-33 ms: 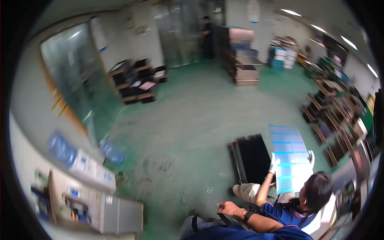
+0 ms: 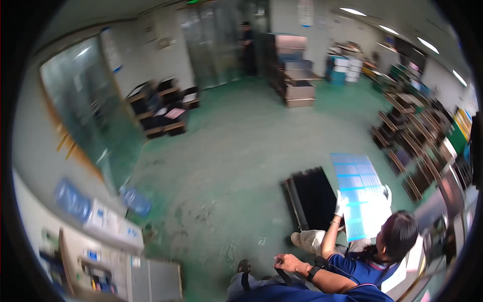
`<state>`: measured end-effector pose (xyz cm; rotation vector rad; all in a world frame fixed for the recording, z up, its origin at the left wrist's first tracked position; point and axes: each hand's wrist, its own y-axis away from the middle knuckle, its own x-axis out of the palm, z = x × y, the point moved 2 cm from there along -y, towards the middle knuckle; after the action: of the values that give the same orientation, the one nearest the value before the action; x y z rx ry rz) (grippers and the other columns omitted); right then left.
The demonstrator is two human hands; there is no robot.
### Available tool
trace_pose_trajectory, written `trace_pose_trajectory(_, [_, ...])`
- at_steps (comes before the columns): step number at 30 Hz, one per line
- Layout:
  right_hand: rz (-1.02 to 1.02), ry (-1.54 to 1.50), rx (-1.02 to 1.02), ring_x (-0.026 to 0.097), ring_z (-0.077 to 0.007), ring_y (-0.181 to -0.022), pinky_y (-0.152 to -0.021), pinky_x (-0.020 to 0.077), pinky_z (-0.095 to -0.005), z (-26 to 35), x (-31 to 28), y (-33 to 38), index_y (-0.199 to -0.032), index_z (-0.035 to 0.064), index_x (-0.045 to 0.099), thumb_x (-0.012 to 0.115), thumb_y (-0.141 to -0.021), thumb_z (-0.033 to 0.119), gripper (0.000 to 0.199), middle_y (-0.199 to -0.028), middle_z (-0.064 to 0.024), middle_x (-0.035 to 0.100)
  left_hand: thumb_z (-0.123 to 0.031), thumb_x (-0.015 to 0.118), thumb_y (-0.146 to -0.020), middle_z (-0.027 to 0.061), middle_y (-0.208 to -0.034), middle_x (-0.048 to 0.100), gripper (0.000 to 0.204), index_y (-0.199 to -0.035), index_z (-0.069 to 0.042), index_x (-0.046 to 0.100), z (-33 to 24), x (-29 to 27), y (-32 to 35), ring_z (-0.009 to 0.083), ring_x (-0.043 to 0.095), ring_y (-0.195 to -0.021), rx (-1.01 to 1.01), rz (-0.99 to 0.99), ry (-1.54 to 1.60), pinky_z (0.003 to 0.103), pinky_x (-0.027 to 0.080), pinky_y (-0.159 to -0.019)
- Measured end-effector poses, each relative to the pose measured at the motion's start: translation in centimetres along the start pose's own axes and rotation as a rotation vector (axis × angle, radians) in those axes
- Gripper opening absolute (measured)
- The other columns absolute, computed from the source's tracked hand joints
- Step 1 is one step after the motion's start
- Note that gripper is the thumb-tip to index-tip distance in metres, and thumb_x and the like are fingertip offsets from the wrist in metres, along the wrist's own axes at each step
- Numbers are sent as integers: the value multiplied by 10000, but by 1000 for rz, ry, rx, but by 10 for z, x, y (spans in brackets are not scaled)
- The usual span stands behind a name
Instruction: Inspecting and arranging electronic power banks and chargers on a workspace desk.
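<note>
My right hand (image 2: 291,263) is in front of my body at the lower edge, its fingers curled in. A dark wrist band (image 2: 313,273) is on that arm. Beside the hand runs a black strap (image 2: 283,276); whether the fingers grip it or something else is unclear. My left hand is out of view. Close on my right sits a co-worker (image 2: 365,264) in a dark blue top. Both white-gloved hands of that person hold a large sheet (image 2: 354,176) with blue bands, part of it washed out by glare.
A black box-like stack (image 2: 314,196) stands on the green floor by the co-worker. Brown-edged trays (image 2: 402,136) fill the right side. At left are large blue water bottles (image 2: 135,200) and a grey cabinet (image 2: 156,279). Farther off, more stacks stand near a curtained doorway (image 2: 216,45).
The view has turned slightly, so the room sits a little farther left in the picture. My right hand keeps its curled pose, and the co-worker still holds the sheet.
</note>
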<state>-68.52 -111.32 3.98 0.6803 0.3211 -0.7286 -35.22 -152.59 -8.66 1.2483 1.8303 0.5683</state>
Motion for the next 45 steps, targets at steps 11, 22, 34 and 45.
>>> trace_pose_trajectory(11, [-820,-734,1034,670,-349,-903,-824,535,-389,-136,209,154,-873,12,710,688,-762,417,420,-922,-200,698,-96,602,-843,86,-822,669,216,-1039,-12,638,-380,-55,-279,188,670,-692,231,316,-518,330,532,-564])
trace_pose_trajectory(22, [-1371,-1098,1291,645,-325,-1043,-915,496,-374,-5,388,274,-1091,85,702,721,-748,408,471,-1054,-193,692,-200,560,-870,96,-849,667,187,-938,-69,675,-396,196,-144,220,633,-832,1244,1130,-1183,340,507,-757])
trace_pose_trajectory(34, [-1797,-1651,1572,695,-218,-821,-769,540,-338,0,606,451,-1043,29,695,742,-797,277,352,-894,-125,722,-271,602,-885,152,-990,665,353,-1103,2,654,-238,351,57,212,628,-863,720,1184,-1673,352,500,-759])
trace_pose_trajectory(45, [-1837,-1776,1537,670,-161,-705,-660,529,-299,-55,600,546,-1068,-32,669,741,-801,246,391,-830,-110,720,-247,629,-861,163,-1020,697,445,-1210,29,603,-99,632,366,209,664,-949,1019,1647,-1445,326,504,-855])
